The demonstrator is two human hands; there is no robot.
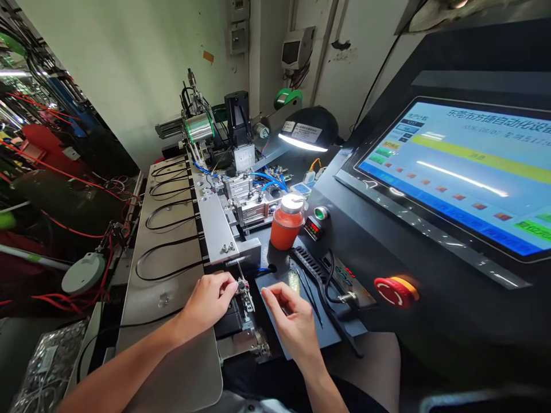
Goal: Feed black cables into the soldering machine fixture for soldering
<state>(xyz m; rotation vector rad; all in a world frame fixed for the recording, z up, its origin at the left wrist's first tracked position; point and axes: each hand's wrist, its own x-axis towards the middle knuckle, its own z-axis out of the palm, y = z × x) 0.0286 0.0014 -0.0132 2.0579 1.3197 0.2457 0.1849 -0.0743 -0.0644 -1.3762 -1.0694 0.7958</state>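
- Silver-and-black metal fixture, head view: left of, and nearer than, the orange plastic bottle.
- Left hand at the fixture: fingertips close together; cannot tell whether they grip it.
- Right hand, nearer than the bottle: thumb and forefinger nearly pinched; cannot tell whether anything is held.

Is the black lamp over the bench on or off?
On: the lamp's strip glows white, and the orange bottle's top is brightly lit.

Free room parts left hand from right hand, orange bottle blocking ahead
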